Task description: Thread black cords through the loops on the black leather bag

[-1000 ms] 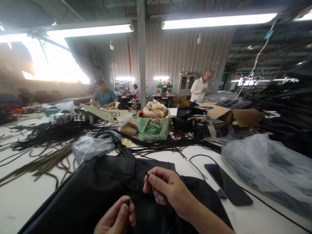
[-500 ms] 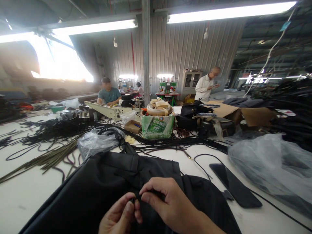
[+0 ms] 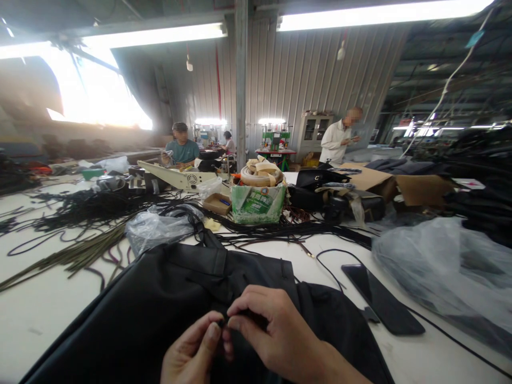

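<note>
A black bag (image 3: 132, 314) of smooth, leather-like material lies across the near side of the table, its strap pointing away from me. Over its middle, my left hand (image 3: 197, 346) pinches a small black piece (image 3: 221, 322) between thumb and forefinger; its kind is too small to make out. Close beside it on the right, my right hand (image 3: 272, 325) is closed, thumb and forefinger tips pressed together near that piece. Whatever the right fingers hold is hidden against the dark bag.
A phone (image 3: 382, 298) and a clear plastic bag (image 3: 444, 266) lie at right. Black cords (image 3: 100, 208) and olive cords (image 3: 84, 250) spread at left. Behind stand a green carton (image 3: 258, 202) and a small cardboard tray (image 3: 216, 204). Two people (image 3: 182, 149) (image 3: 338, 141) work farther back.
My fingertips have come slightly closer together, both hands still pinching over the bag. The view has shifted a little. The seated person at left has raised a hand.
</note>
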The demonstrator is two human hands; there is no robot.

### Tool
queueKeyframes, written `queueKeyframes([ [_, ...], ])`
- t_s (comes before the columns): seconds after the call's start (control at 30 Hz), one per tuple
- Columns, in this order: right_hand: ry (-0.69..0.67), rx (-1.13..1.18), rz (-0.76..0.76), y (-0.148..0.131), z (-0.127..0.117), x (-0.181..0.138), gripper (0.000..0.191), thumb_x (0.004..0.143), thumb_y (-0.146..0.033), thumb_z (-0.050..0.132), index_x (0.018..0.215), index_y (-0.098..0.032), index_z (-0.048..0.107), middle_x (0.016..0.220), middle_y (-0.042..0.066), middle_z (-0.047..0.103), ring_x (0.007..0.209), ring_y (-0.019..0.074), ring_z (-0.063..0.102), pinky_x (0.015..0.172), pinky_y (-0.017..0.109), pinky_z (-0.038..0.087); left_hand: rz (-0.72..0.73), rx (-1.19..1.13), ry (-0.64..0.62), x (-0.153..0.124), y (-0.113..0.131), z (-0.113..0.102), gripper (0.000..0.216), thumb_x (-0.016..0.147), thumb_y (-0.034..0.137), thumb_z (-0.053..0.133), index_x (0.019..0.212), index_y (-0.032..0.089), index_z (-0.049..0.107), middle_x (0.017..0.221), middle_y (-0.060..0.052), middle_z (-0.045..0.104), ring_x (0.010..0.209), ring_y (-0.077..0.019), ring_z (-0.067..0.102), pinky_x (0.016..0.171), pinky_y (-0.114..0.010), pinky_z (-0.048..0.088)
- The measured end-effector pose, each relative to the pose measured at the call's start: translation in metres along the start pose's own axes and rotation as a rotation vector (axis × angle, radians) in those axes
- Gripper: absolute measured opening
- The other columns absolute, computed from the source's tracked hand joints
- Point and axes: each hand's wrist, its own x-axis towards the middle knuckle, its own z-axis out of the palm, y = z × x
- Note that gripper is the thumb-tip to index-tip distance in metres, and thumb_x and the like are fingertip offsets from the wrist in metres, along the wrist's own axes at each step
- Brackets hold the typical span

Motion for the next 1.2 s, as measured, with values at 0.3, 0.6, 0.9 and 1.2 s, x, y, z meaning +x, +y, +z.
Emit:
queueKeyframes([
  [0.3, -0.008, -0.055, -0.020, -0.002, -0.001, -0.003, 0.010, 0.105, -0.024, 0.069, 0.102, -0.021, 0.079, 0.093, 0.003, 0.073, 0.083, 0.0153, 0.070, 0.073, 0.026, 0.049, -0.034, 0.031, -0.084, 0.006, -0.002, -0.012, 0.051, 0.065, 0.047, 0.108, 0.100, 0.016, 0.090, 0.079, -0.012, 0.081, 0.065, -0.0237, 0.074, 0.063, -0.034, 0.065],
  [0.6, -0.042, -0.101, -0.043, -0.001, -0.001, -0.004, 0.012, 0.105, -0.023, 0.066, 0.102, -0.021, 0.078, 0.092, 0.003, 0.072, 0.077, 0.0140, 0.067, 0.069, 0.025, 0.048, 0.016, 0.074, -0.112, 0.002, 0.001, -0.006, 0.049, 0.069, 0.052, 0.106, 0.099, 0.016, 0.091, 0.076, -0.011, 0.079, 0.066, -0.0208, 0.072, 0.064, -0.028, 0.063],
  [0.9, -0.036, -0.186, -0.095, -0.003, 0.000, -0.004, 0.010, 0.101, -0.019, 0.067, 0.099, -0.021, 0.076, 0.091, 0.002, 0.073, 0.077, 0.0136, 0.068, 0.070, 0.025, 0.048, 0.088, 0.191, -0.105, -0.003, 0.000, -0.006, 0.049, 0.075, 0.053, 0.102, 0.106, 0.017, 0.091, 0.082, -0.011, 0.081, 0.072, -0.0220, 0.074, 0.071, -0.027, 0.064],
  [1.2, 0.000, -0.080, -0.095, 0.000, 0.000, -0.003, 0.012, 0.095, -0.014, 0.070, 0.095, -0.019, 0.081, 0.087, 0.001, 0.076, 0.071, 0.0111, 0.068, 0.065, 0.021, 0.047, 0.135, 0.261, -0.125, -0.008, 0.004, 0.001, 0.042, 0.081, 0.053, 0.097, 0.106, 0.020, 0.092, 0.083, -0.008, 0.082, 0.073, -0.0207, 0.075, 0.071, -0.025, 0.064],
])
